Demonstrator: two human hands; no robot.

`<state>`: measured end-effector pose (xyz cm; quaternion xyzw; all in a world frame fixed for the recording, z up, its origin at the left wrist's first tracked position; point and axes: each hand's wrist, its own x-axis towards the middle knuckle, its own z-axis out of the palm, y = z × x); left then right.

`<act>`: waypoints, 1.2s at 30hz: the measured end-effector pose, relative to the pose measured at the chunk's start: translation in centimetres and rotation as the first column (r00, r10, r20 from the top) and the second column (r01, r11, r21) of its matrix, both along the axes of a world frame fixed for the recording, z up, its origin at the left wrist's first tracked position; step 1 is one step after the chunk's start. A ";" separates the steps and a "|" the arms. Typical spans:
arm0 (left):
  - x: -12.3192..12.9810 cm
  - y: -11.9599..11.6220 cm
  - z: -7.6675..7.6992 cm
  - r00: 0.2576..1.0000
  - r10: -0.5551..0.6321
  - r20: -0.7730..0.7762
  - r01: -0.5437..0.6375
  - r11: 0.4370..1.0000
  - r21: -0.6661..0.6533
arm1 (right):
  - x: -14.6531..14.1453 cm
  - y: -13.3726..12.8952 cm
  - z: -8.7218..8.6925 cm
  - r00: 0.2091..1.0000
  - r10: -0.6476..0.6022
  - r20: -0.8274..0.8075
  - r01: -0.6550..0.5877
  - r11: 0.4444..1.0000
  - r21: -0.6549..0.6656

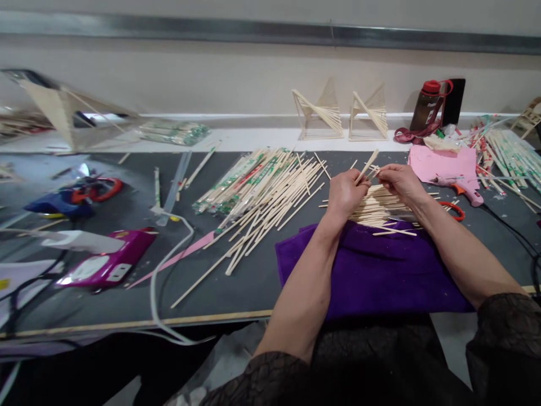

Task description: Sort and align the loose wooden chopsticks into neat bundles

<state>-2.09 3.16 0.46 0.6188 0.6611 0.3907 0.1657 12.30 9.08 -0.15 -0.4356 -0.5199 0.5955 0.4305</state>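
sticks (pixel 368 164): slant up and rightward from the left fingers
left hand (pixel 344 196): nearer, fingers clamped on them
right hand (pixel 400 181): just beside; fingertips drawn close, grip on anything cannot be told
pile (pixel 374 210): below hands, beyond purple cloth (pixel 380 276)

Pale sticks (pixel 371 161), thin, tilted, near stick pile (pixel 372 208)

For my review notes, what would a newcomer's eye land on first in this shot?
Probably the vivid purple cloth spread at the table's near edge under the person's forearms. Next, the pale loose sticks fanned across the dark tabletop left of the hands, beside the wrapped ones. At the back, two twisted stick models stand against the wall, left of a red-capped bottle.
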 end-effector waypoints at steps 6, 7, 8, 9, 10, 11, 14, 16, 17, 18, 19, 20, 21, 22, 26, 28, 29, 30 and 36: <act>0.0 0.1 0.0 0.999 0.011 0.039 -0.010 1.000 -0.026 | -0.3 0.1 -0.4 0.999 -0.041 0.015 0.040 0.997 0.072; 0.0 0.1 -0.1 0.999 0.017 0.042 -0.016 0.999 -0.029 | -0.2 0.3 -0.6 0.998 -0.050 0.027 0.048 0.995 0.087; 0.0 0.2 -0.2 0.999 0.024 0.042 -0.022 0.999 -0.030 | -0.1 0.5 -0.8 0.997 -0.065 0.042 0.060 0.992 0.111; 0.0 0.2 -0.2 0.999 0.030 0.045 -0.029 0.999 -0.030 | 0.1 0.7 -0.9 0.995 -0.087 0.056 0.078 0.987 0.142; 0.0 0.2 -0.2 0.998 0.038 0.051 -0.036 0.999 -0.029 | 0.3 0.9 -1.0 0.992 -0.111 0.067 0.099 0.980 0.171; -0.1 0.2 -0.2 0.997 0.046 0.062 -0.044 0.999 -0.028 | 0.5 1.1 -1.1 0.989 -0.132 0.070 0.117 0.975 0.187; -0.2 0.3 -0.3 0.994 0.052 0.097 -0.049 0.998 -0.033 | 1.0 1.4 -0.9 0.995 -0.096 0.023 0.094 0.990 0.102; -0.3 0.5 -0.5 0.993 0.038 0.110 -0.034 0.999 -0.038 | 1.1 1.2 -0.6 0.999 -0.001 -0.043 0.001 1.000 0.011; -0.3 0.6 -0.6 0.993 0.032 0.112 -0.028 0.999 -0.041 | 1.1 1.1 -0.5 0.996 0.040 -0.073 -0.041 0.999 -0.012; -0.3 0.6 -0.7 0.993 0.029 0.112 -0.024 0.999 -0.046 | 1.0 1.0 -0.4 0.993 0.070 -0.093 -0.072 0.997 -0.019; -0.3 0.7 -0.8 0.993 0.028 0.111 -0.022 0.998 -0.051 | 0.8 0.8 -0.4 0.991 0.087 -0.101 -0.089 0.996 -0.015; -0.3 0.8 -0.8 0.994 0.027 0.109 -0.021 0.998 -0.054 | 0.7 0.7 -0.4 0.991 0.094 -0.096 -0.095 0.996 -0.002; -0.2 0.8 -0.9 0.994 0.026 0.107 -0.020 0.998 -0.056 | 0.5 0.6 -0.4 0.992 0.095 -0.082 -0.094 0.995 0.014; -0.2 0.8 -0.9 0.994 0.025 0.104 -0.019 0.998 -0.057 | 0.4 0.5 -0.4 0.994 0.093 -0.059 -0.091 0.995 0.031; -0.1 0.7 -0.7 0.996 0.036 0.080 -0.031 0.997 -0.066 | -0.3 0.4 -0.8 0.997 0.033 0.075 -0.042 0.990 0.134; -0.1 0.6 -0.6 0.997 0.040 0.066 -0.035 0.997 -0.069 | -0.6 0.4 -1.0 0.990 -0.024 0.139 -0.005 0.979 0.205; -0.1 0.5 -0.5 0.998 0.039 0.058 -0.035 0.997 -0.065 | -0.7 0.4 -1.1 0.988 -0.041 0.151 0.006 0.975 0.221; -0.1 0.4 -0.4 0.998 0.038 0.049 -0.036 0.998 -0.057 | -0.8 0.3 -1.1 0.988 -0.044 0.148 0.011 0.976 0.219; 0.2 0.1 0.1 0.996 0.059 -0.069 -0.061 0.998 -0.035 | -0.5 0.2 -1.1 0.983 -0.016 0.183 -0.034 0.963 0.268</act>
